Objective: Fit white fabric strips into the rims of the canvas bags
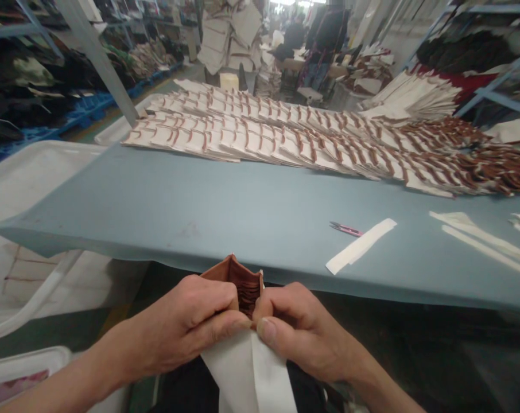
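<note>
My left hand (pixel 186 324) and my right hand (pixel 298 330) are both closed, pinching a stack of cream fabric pieces with brown leather trim (pixel 241 287) just below the near edge of the blue-grey table (pixel 191 212). The brown trimmed ends stick up between my thumbs. Cream fabric (pixel 251 373) hangs down from the stack toward my lap.
Long overlapping rows of the same cream-and-brown pieces (pixel 311 143) cover the table's far side. Small pink snips (pixel 345 229) lie beside a cream strip (pixel 361 245); more strips (pixel 479 235) lie at the right. White bins (pixel 23 189) stand left. A person (pixel 324 40) works far behind.
</note>
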Demonstrator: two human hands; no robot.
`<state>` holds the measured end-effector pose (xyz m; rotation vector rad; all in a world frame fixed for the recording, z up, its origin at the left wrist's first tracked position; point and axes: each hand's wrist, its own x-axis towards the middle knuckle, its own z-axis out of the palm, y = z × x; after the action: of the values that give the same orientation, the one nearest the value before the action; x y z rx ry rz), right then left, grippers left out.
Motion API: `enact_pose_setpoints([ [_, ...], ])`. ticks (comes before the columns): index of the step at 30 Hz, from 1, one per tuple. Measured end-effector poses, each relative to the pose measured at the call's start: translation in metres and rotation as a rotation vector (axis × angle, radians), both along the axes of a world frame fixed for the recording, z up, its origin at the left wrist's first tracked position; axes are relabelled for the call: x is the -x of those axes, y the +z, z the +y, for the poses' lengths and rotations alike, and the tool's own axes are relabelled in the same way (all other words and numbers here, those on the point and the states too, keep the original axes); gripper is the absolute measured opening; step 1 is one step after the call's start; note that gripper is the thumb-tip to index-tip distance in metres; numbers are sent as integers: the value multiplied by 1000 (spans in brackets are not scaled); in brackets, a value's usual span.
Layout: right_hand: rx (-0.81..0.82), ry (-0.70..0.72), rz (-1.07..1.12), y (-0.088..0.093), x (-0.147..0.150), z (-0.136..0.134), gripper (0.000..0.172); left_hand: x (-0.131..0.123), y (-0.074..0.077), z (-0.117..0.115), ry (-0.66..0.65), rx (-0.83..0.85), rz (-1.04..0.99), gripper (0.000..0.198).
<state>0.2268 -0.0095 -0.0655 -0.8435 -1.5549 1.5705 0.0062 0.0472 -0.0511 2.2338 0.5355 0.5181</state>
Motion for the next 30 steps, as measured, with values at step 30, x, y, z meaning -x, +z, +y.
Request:
enact_pose_setpoints([
  [30, -411, -37, -258, 20, 0, 18, 33, -2, 33, 8, -87, 565, 39, 53],
])
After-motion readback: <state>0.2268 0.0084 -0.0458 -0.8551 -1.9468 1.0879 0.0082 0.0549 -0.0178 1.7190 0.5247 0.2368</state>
